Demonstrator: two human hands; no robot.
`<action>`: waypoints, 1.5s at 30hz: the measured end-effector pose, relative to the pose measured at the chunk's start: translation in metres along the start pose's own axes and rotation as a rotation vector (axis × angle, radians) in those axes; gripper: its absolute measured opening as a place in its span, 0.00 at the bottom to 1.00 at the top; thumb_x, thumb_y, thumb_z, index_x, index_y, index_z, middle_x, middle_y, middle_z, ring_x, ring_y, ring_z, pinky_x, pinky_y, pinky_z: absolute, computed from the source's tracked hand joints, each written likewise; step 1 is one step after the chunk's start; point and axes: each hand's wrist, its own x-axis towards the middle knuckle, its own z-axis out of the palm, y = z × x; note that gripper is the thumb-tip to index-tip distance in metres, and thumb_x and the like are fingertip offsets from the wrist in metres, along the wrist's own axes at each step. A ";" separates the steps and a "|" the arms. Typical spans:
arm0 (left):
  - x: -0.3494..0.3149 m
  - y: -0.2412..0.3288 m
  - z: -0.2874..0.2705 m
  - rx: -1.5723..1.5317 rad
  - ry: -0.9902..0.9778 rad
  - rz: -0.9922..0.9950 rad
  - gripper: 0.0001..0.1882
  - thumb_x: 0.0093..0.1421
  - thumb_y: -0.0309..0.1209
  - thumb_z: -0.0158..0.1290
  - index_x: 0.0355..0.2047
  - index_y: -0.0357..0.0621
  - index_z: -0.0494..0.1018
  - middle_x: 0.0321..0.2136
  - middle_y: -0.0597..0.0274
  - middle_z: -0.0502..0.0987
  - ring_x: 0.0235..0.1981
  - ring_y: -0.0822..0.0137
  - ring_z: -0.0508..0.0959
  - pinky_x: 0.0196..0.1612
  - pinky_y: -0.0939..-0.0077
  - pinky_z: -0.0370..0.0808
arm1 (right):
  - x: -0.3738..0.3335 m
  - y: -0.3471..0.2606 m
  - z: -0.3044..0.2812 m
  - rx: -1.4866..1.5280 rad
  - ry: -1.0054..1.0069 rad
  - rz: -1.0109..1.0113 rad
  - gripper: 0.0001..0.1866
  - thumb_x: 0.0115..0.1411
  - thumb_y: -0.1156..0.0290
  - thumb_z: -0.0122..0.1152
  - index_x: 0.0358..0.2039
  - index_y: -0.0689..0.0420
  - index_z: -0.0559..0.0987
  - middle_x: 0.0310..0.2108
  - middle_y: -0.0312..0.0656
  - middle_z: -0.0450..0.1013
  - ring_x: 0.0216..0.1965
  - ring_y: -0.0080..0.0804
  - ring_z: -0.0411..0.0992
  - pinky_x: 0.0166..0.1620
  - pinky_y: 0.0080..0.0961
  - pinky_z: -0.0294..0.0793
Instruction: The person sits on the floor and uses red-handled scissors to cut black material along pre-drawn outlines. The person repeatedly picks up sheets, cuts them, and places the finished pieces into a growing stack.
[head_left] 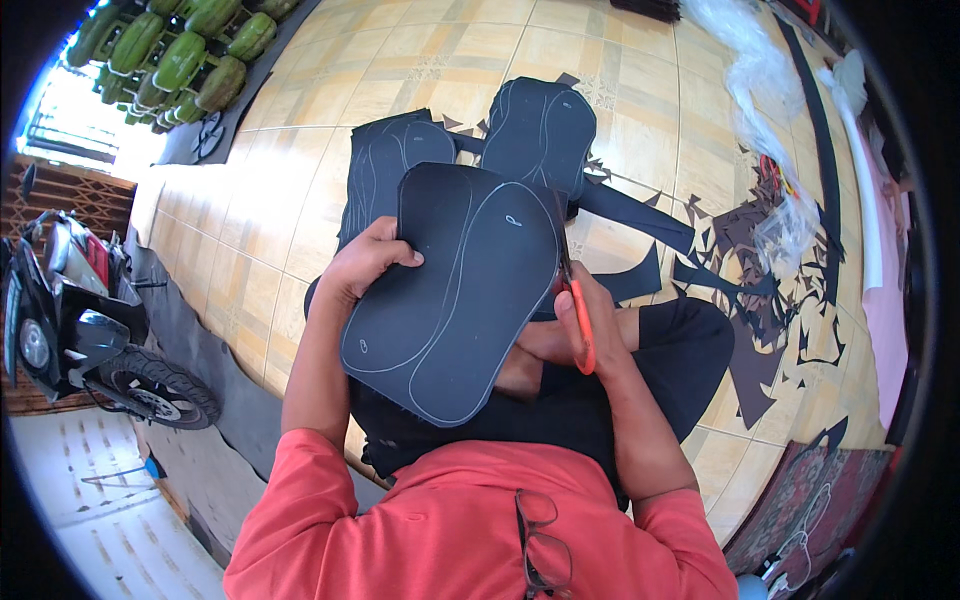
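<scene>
A dark sheet [470,290] with two shoe-sole outlines drawn in white is held up above my crossed legs. My left hand [370,258] grips its left edge, thumb on top. In my right hand [590,310] is a pair of scissors with orange handles [582,325]. Their dark blades [563,235] stand along the sheet's upper right edge, next to the rounded toe of one outline; whether the blades are parted I cannot tell. Beyond the sheet lie a stack of similar marked sheets [540,130] and another marked piece [390,160] on the floor.
Dark offcuts [740,240] and long strips [635,215] are scattered over the tiled floor [430,60] at the right. Clear plastic wrap [740,60] lies beyond them. A motorcycle [100,320] stands at the left, green gas cylinders [180,60] at the far left. A patterned rug [800,500] is near right.
</scene>
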 end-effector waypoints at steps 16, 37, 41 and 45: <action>-0.005 0.020 -0.009 -0.054 -0.152 -0.028 0.17 0.42 0.22 0.57 0.36 0.34 0.74 0.29 0.63 0.76 0.30 0.71 0.74 0.36 0.79 0.72 | -0.004 -0.006 -0.017 0.049 -0.167 0.226 0.23 0.67 0.56 0.51 0.24 0.65 0.70 0.16 0.47 0.64 0.22 0.32 0.67 0.27 0.32 0.64; 0.197 0.030 0.040 0.149 0.017 0.224 0.21 0.58 0.38 0.59 0.46 0.36 0.72 0.30 0.59 0.76 0.29 0.71 0.78 0.29 0.73 0.76 | 0.011 0.019 -0.021 0.515 0.392 0.583 0.30 0.68 0.45 0.42 0.24 0.61 0.69 0.12 0.35 0.60 0.09 0.22 0.61 0.11 0.20 0.61; 0.183 0.002 0.079 0.204 0.079 0.098 0.24 0.57 0.33 0.61 0.48 0.31 0.66 0.27 0.54 0.76 0.21 0.69 0.77 0.21 0.74 0.74 | 0.011 0.026 -0.022 0.477 0.370 0.602 0.31 0.68 0.45 0.43 0.25 0.64 0.70 0.11 0.35 0.60 0.09 0.22 0.61 0.12 0.20 0.61; 0.168 0.000 0.098 0.220 0.069 0.035 0.24 0.56 0.30 0.62 0.47 0.31 0.64 0.25 0.53 0.76 0.20 0.68 0.78 0.18 0.74 0.74 | 0.015 0.027 -0.019 0.477 0.370 0.630 0.31 0.68 0.44 0.44 0.25 0.64 0.70 0.11 0.35 0.60 0.09 0.22 0.61 0.12 0.20 0.62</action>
